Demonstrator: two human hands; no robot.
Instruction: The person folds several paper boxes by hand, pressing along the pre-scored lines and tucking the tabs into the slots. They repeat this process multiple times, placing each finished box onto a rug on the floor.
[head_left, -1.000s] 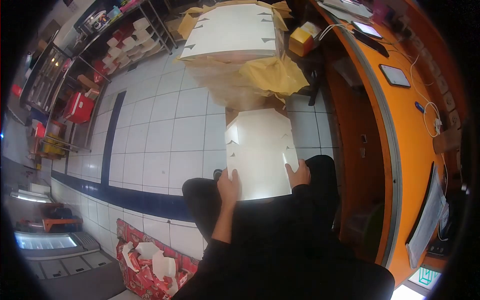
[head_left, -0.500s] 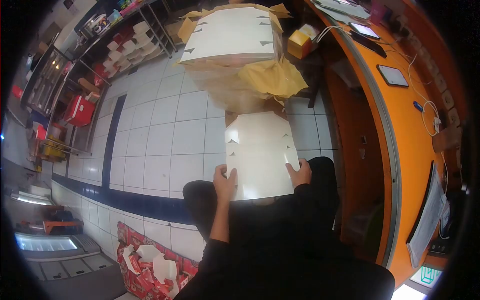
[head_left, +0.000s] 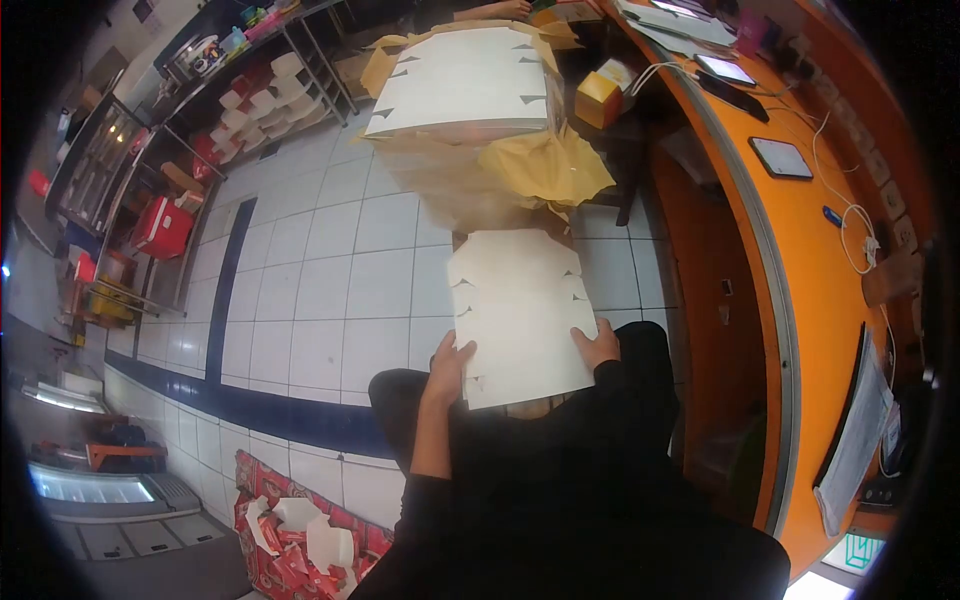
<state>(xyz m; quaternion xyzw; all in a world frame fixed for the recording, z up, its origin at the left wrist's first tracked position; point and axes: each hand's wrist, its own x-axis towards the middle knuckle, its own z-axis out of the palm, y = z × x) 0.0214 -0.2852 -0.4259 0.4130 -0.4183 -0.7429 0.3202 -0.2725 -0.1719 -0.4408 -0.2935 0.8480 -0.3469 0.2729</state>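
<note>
A flat white cardboard sheet [head_left: 525, 320] with slits along both side edges lies over my lap. My left hand [head_left: 447, 370] grips its left edge, thumb on top. On the opposite edge, my right hand [head_left: 599, 346] holds it the same way, fingers hidden beneath. Beyond it, a stack of similar white sheets [head_left: 460, 80] rests in torn brown wrapping paper [head_left: 550, 168]. What supports the held sheet underneath is mostly hidden.
An orange counter [head_left: 800, 270] with phones and cables runs along the right. Metal shelving with stacked white boxes [head_left: 265, 105] and a red cooler [head_left: 162, 228] is at left. Folded boxes [head_left: 328, 545] lie lower left. Another person's hand [head_left: 510, 10] shows at the top.
The held sheet has shifted and turned slightly, with its lower left corner now showing a slit. Another person's hand and forearm have appeared beyond the stack. The view has tilted slightly.
</note>
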